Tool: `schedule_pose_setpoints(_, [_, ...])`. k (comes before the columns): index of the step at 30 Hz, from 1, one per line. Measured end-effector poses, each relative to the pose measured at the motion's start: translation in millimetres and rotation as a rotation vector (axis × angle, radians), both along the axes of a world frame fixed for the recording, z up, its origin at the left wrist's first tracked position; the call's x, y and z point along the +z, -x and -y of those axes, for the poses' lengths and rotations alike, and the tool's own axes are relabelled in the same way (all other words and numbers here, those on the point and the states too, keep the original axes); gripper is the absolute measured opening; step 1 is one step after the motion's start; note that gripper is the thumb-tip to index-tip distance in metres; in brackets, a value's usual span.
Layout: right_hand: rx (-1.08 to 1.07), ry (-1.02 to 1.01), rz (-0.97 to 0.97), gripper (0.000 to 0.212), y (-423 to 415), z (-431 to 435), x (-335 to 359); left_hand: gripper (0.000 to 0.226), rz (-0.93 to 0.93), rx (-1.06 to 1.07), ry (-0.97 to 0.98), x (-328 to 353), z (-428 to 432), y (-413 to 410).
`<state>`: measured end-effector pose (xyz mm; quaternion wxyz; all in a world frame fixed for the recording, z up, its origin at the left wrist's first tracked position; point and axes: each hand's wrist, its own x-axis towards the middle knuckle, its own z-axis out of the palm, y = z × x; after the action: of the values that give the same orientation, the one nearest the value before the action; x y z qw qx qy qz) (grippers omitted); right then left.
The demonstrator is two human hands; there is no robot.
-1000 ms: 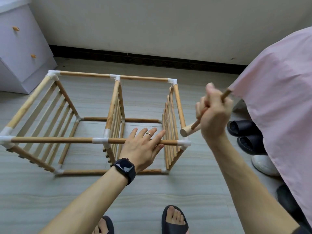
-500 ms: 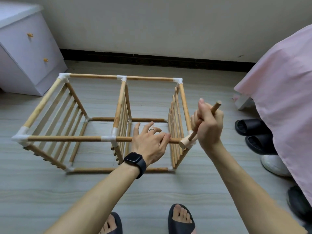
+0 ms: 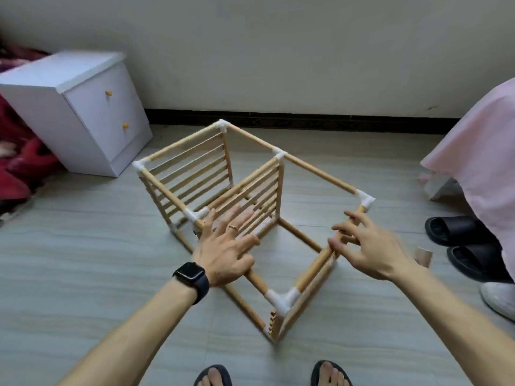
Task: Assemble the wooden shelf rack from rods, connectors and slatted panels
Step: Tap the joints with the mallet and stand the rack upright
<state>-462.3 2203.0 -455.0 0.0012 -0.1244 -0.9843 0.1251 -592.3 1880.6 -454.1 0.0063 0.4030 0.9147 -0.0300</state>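
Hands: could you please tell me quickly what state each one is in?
Left hand: open, spread fingers resting on the near top rod.
Right hand: open, relaxed fingers touching the side top rod.

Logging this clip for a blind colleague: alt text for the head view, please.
A wooden shelf rack stands on the floor, the left hand flat on its near top rod and the right hand touching its right top rod. A white cabinet stands behind left, black slippers right.
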Motion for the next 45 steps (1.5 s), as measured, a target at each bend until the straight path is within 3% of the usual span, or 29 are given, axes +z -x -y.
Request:
schedule_pose_setpoints(7, [0.124, -0.075, -0.287, 0.046, -13.6, 72.0, -6.7, 0.072, 0.011, 0.259, 0.195, 25.7, 52.0, 59.6])
schedule_pose_setpoints(10, [0.175, -0.024, -0.227, 0.047, -7.6, 116.9, -6.9, 0.060, 0.098, 0.343, 0.047, 32.0, 41.1, 49.3])
schedule_pose_setpoints(12, [0.180, 0.127, -0.190, 0.038, -7.1, 131.5, -2.5, 0.055, 0.224, 0.296, -0.114, 28.4, 20.0, 22.2])
schedule_pose_setpoints(14, [0.114, 0.297, -0.358, 0.033, -15.2, 133.6, 7.8, 0.058, 0.251, 0.257, -0.189, 15.3, -4.5, -16.3])
schedule_pose_setpoints(17, [-0.069, 0.258, -0.617, 0.046, -42.5, 113.2, 34.4, 0.065, 0.217, 0.254, -0.219, -4.3, -30.0, -60.3])
schedule_pose_setpoints(20, [-0.246, 0.099, -0.459, 0.064, -76.8, 79.3, 53.9, 0.067, 0.075, 0.241, -0.206, -16.6, -29.8, -69.0])
schedule_pose_setpoints(22, [-0.307, 0.320, -0.396, 0.072, -92.6, 64.6, 56.8, 0.067, 0.038, 0.221, -0.233, -21.2, -26.7, -63.5])
schedule_pose_setpoints(27, [-0.370, 1.111, -0.421, 0.036, -116.0, 68.8, 47.3, 0.066, 0.041, 0.297, -0.281, -21.5, -10.7, -44.4])
schedule_pose_setpoints(29, [-0.309, 1.387, -0.334, 0.038, -122.1, 72.2, 41.3, 0.069, 0.053, 0.289, -0.215, -20.2, 3.9, -33.6])
schedule_pose_setpoints(31, [-0.285, 1.524, -0.266, 0.036, -122.6, 80.8, 37.0, 0.068, 0.079, 0.301, -0.200, -18.1, 16.9, -25.2])
schedule_pose_setpoints(34, [-0.299, 1.323, -0.268, 0.020, -114.6, 99.2, 30.1, 0.062, 0.130, 0.387, -0.200, -15.5, 24.1, -21.1])
schedule_pose_setpoints(41, [-0.113, 1.056, -0.250, 0.039, -108.7, 111.0, 24.8, 0.057, 0.199, 0.454, -0.184, -9.4, 18.8, -23.2])
schedule_pose_setpoints(45, [-0.042, 0.590, -0.263, 0.022, -112.4, 106.7, 15.6, 0.062, 0.208, 0.448, -0.192, -6.4, 19.2, -24.1])
